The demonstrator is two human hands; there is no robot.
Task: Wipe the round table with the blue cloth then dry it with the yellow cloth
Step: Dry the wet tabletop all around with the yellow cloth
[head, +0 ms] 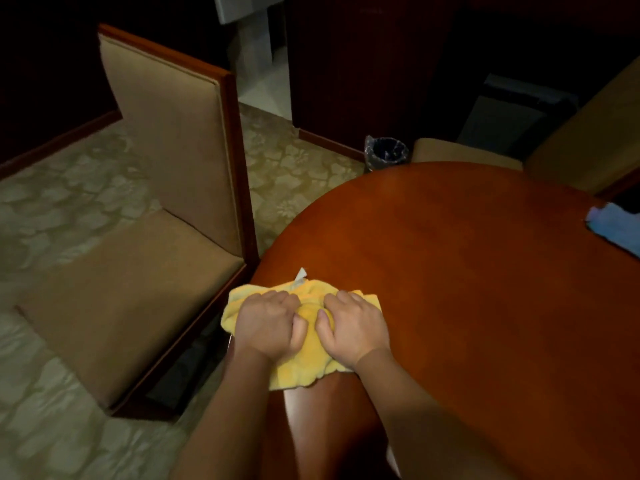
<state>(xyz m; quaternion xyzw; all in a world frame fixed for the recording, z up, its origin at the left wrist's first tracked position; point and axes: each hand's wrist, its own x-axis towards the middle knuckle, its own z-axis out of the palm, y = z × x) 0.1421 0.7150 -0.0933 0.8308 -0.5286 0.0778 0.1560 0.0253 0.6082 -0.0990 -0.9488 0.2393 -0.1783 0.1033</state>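
Note:
The yellow cloth (304, 365) lies bunched on the near left edge of the round reddish-brown table (467, 271). Both my hands are on it side by side. My left hand (268, 323) grips the cloth with curled fingers, partly over the table's rim. My right hand (353, 323) also grips it, fingers bent into the fabric and thumb pointing inward. A small white tag sticks out of the cloth's far side. The blue cloth (616, 228) lies crumpled at the table's far right edge, away from both hands.
A tan upholstered chair (156, 237) with a wooden frame stands close to the table's left side. Another tan chair (571, 147) is at the far right. A small lined waste bin (386, 152) sits on the patterned carpet beyond the table.

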